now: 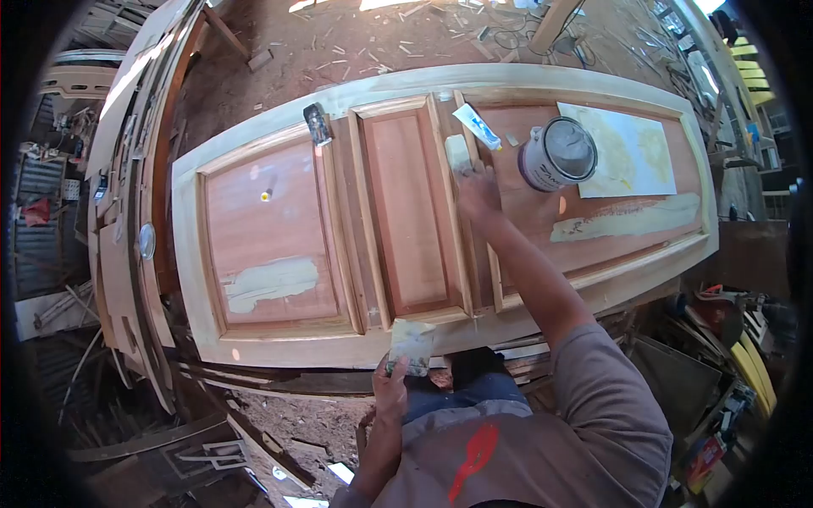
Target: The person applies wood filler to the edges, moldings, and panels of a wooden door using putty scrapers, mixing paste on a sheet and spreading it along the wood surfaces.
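A wooden panelled door (411, 212) lies flat in front of me. My right hand (479, 190) is closed on a pale, putty-smeared spreader (457, 154), pressed to the upright strip right of the narrow middle panel. Near my body, my left hand (391, 388) grips a flat putty-smeared scraper (412, 343) at the door's near edge. Just beyond my right hand lies a white and blue tube (477, 127). A metal can (559, 154) stands right of it, beside a white sheet (648, 157) smeared with yellowish paste.
Pale filler patches cover parts of the left panel (271, 284) and right panel (627, 218). A small yellow cap (265, 196) lies on the left panel; a dark block-like object (318, 124) rests at its top corner. Stacked boards (127, 245) stand left. Wood scraps litter the floor (381, 42).
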`<state>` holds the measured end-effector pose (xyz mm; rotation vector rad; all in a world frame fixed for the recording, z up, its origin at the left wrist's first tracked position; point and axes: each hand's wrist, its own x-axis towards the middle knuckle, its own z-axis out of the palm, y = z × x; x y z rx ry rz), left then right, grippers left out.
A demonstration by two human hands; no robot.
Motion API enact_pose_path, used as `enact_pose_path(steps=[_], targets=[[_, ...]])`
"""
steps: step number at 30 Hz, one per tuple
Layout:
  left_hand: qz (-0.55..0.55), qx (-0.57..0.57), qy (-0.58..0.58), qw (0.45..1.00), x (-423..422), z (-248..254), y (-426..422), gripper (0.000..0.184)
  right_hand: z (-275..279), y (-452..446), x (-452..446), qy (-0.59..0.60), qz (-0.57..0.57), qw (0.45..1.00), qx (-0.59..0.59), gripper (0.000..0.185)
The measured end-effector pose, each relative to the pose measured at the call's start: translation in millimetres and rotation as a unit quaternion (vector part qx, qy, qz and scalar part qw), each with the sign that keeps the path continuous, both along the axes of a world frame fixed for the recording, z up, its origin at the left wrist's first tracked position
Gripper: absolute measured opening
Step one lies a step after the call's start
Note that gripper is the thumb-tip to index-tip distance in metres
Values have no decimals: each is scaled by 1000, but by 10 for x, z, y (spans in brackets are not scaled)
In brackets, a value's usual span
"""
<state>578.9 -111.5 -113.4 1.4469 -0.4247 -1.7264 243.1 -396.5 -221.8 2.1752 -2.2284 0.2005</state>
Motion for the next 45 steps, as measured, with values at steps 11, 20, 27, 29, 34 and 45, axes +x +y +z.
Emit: enact_pose_path(steps=[11,20,27,29,34,45], targets=[[-50,0,25,998,171,-60,-375,34,191,-586,-243,-380,-162,908,-74,28],[-43,17,36,998,355,-153,-503,29,-194,-948,-555,-619,-197,731,-210,32],[-62,21,49,997,346,-86,-683,31,287,-1150,-456,-218,-3,974,-55,43],[-60,58,57,995,317,40,-772,32,613,-1266,-302,-169,-9,985,46,48],[-59,64,61,994,341,-57,-762,33,577,-1459,-283,-83,-14,981,173,43],[-65,20,84,994,300,-82,-852,30,456,-710,-232,-58,52,989,125,18]])
